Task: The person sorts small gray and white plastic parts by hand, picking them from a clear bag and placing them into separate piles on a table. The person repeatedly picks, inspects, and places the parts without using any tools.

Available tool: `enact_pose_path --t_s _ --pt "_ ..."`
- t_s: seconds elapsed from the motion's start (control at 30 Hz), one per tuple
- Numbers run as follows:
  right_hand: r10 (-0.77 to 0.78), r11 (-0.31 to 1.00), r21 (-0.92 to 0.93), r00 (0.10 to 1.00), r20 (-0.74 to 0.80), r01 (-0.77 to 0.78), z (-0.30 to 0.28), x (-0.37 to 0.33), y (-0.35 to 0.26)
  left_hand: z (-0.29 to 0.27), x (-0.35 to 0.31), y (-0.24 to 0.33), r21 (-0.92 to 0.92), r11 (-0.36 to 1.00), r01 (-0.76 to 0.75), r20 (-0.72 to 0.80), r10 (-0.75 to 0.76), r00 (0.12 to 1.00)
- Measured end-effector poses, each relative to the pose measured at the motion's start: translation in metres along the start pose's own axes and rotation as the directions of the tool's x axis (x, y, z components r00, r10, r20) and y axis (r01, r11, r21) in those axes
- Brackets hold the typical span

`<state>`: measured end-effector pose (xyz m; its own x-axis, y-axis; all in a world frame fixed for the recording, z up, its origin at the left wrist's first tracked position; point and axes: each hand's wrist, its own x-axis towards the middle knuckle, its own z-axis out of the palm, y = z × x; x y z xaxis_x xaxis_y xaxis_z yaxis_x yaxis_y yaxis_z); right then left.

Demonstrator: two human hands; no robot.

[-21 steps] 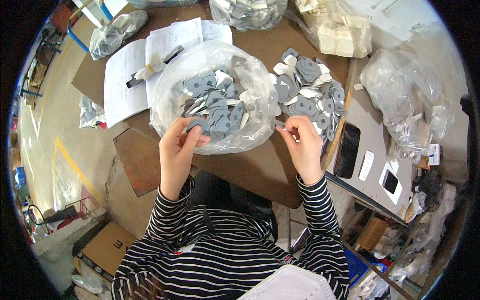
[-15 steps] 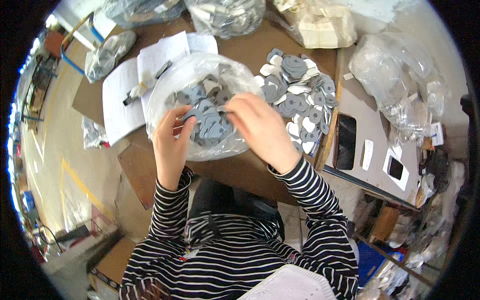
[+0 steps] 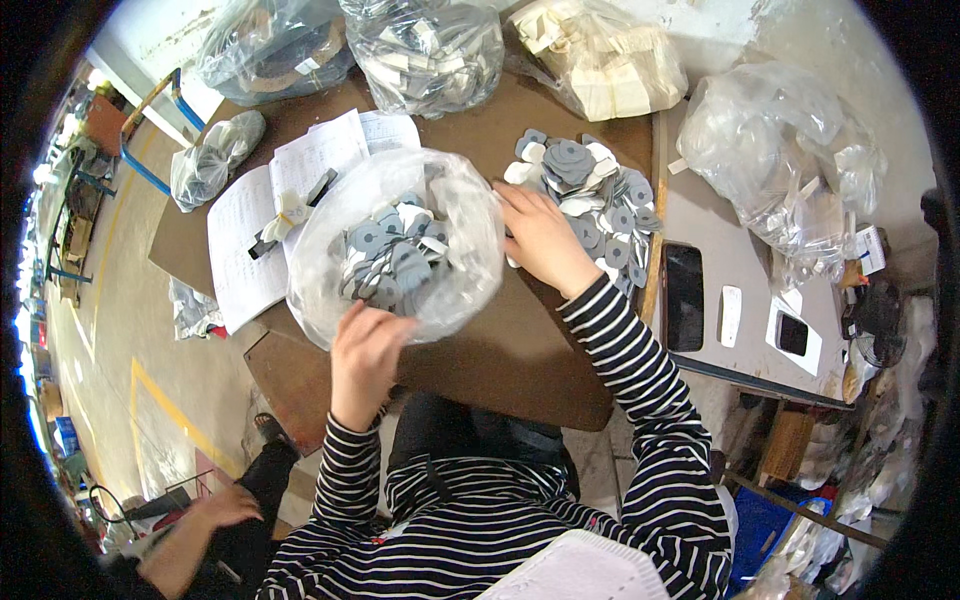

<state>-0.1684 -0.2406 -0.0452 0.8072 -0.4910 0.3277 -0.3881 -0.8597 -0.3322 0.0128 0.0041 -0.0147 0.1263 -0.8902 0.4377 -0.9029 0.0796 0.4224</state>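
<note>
Currently has the left hand at the near rim of an open-mouthed clear plastic bag, with fingers curled and smeared by motion blur. Cannot tell whether gripping anything or empty. Reaches the right hand back-up toward the bag's right side, with fingers stretched forward, between the bag and a loose pile of flat gray and white pieces. Cannot tell, with the fingertips unclear, whether holding one. Wears a black-and-white striped top with long sleeves.

Inside the bag, heaped together: flat gray washers with center holes, mixed with white-faced ones. To the right of the bag, on the brown tabletop: the loose pile, of similar shapes. Partly covered by the bag, at the left: an open notebook with written pages. Farther back: a bag of gray and white scraps and a bag of cream-colored pieces. On the gray side table at the right: a black smartphone, a white rounded strip and a bulging clear bag. At the lower left: another person's hand, well apart from the bag.
</note>
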Motion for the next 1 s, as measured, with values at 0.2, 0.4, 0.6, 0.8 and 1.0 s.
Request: enact_pose_path --t_s 0.2,0.4,0.6,0.8,1.0 --pt "-0.084 0.990 -0.111 0.995 0.062 0.090 0.014 0.005 0.010 -0.030 0.014 0.005 -0.168 0.927 0.335 -0.108 -0.355 0.929" --pt "-0.065 0.990 -0.114 0.981 0.180 0.087 -0.029 -0.055 -0.010 -0.018 0.006 0.016 -0.159 0.974 0.158 -0.074 -0.172 0.982" --pt "-0.015 0.996 -0.078 0.963 0.268 0.037 -0.053 -0.100 -0.022 0.012 0.008 0.071 -0.461 0.869 -0.180 -0.055 0.175 0.983" --pt "0.145 0.989 0.027 0.988 -0.061 -0.144 -0.059 -0.090 -0.014 0.105 0.030 0.080 -0.533 0.830 0.163 0.173 -0.082 0.982" --pt "0.280 0.957 -0.028 0.948 -0.153 -0.287 -0.036 -0.059 -0.009 0.140 0.055 0.082 -0.479 0.831 0.284 0.112 -0.263 0.958"
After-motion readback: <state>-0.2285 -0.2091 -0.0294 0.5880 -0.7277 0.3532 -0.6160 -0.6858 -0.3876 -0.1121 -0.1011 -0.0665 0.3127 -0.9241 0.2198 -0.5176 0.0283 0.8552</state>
